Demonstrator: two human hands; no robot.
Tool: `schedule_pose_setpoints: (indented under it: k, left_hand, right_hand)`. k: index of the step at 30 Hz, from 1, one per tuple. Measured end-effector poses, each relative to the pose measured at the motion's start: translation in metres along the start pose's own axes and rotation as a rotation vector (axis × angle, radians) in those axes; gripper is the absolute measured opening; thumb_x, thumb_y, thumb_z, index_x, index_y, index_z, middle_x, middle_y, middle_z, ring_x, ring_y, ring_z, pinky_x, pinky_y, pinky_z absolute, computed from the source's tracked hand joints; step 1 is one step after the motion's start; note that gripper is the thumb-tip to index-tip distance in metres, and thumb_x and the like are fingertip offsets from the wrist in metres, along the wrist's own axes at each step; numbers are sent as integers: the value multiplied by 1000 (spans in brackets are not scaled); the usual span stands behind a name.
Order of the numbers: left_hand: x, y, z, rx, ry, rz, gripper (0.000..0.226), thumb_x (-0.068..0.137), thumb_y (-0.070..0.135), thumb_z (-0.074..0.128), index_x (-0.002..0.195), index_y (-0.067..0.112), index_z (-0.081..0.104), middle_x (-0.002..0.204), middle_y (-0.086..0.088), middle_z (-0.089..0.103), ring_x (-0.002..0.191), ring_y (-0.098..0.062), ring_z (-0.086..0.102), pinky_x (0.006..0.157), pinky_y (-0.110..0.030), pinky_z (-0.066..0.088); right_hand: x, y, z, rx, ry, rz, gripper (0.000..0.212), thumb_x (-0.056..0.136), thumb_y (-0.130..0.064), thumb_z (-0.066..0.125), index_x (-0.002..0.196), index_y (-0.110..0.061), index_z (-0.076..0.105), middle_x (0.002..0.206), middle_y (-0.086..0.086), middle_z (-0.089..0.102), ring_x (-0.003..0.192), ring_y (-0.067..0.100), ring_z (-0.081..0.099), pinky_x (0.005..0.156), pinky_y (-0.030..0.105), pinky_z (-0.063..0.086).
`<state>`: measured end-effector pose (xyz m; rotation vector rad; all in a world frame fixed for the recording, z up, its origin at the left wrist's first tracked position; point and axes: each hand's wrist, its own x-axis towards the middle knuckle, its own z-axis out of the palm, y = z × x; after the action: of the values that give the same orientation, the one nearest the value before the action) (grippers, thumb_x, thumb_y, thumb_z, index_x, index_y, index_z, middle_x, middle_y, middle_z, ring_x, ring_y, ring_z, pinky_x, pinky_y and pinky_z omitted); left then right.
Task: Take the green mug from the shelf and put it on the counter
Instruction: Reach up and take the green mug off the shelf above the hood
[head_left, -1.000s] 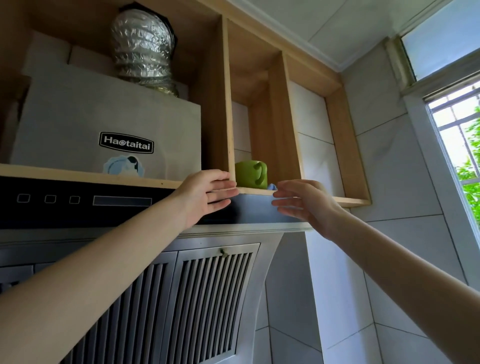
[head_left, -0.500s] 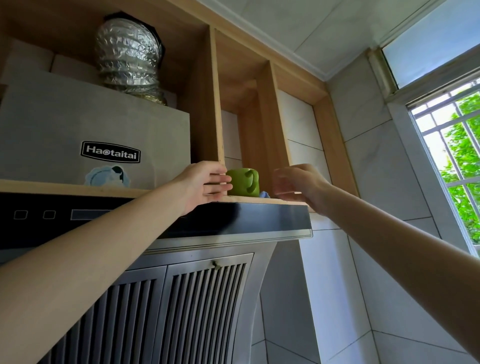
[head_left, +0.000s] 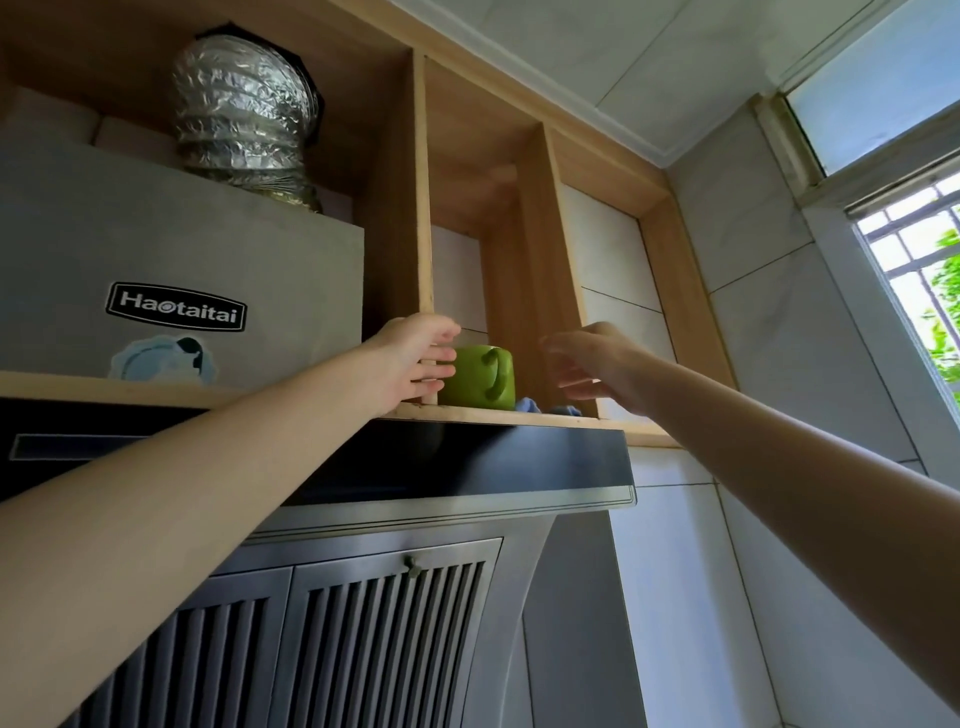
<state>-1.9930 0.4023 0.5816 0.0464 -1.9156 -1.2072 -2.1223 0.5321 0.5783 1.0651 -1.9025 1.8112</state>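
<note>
A green mug (head_left: 480, 376) stands upright on the wooden shelf (head_left: 519, 415) above the range hood, its handle turned toward me. My left hand (head_left: 415, 361) reaches up from the lower left; its fingertips touch the mug's left side, fingers spread, not closed around it. My right hand (head_left: 592, 364) hovers open a short way right of the mug, apart from it, fingers curled loosely toward it. The counter is out of view.
A thin wooden divider (head_left: 423, 208) rises just behind my left hand. A blue cloth (head_left: 530, 404) lies on the shelf right of the mug. The range hood (head_left: 467, 467) juts out below, with a foil duct (head_left: 244, 119) above left. A window (head_left: 909, 270) is at right.
Both hands have moved up and in toward the mug. The left fingertips now touch its side; the right hand has opened and come closer from the right.
</note>
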Motion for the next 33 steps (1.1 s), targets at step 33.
schedule_pose_setpoints:
  k: [33]
  left_hand:
    - [87,-21,66,176,168,-177,33,96,16,36,127,5,42,115,-16,42,114,-30,44,103,-38,36]
  right_hand:
    - [135,53,37,45,-192,99,60,80,-37,66,126,-2,49,113,13,60,101,22,59,94,37,50]
